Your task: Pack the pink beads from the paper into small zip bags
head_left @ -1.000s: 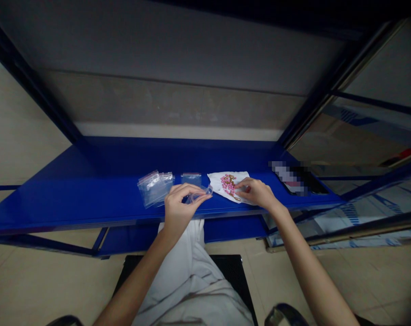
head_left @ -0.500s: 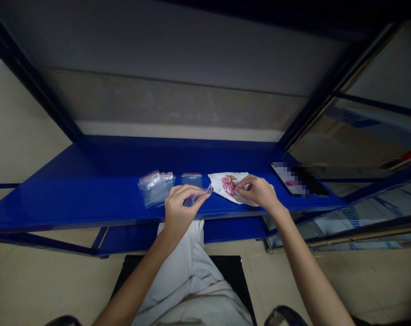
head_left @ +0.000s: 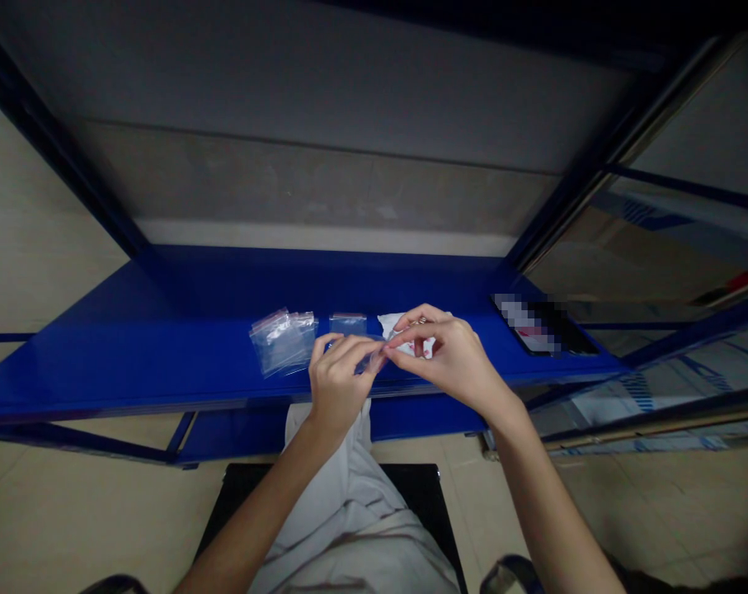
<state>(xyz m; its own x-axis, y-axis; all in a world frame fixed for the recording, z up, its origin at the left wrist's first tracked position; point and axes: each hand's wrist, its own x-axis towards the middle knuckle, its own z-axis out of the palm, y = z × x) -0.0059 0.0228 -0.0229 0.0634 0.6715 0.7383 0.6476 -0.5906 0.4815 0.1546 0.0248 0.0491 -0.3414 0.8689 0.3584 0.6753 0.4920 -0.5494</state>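
My left hand pinches a small clear zip bag above the front of the blue shelf. Fingertips of my right hand are closed at the bag's mouth, touching or almost touching it; whatever they hold is too small to make out. Behind the right hand lies a white paper sheet with pink pills on it, largely covered by the hand. One flat zip bag rests just beyond my left hand. Farther left is a pile of clear zip bags with red-edged tops.
The blue shelf runs across in front of me, its posts rising at both ends. At its right end lies a dark phone-like device, partly blurred out. Wrapped panels stand at the right, beyond the shelf.
My right hand has moved left from the pills on the paper to the mouth of the bag. My left hand still holds the bag and has shifted slightly.
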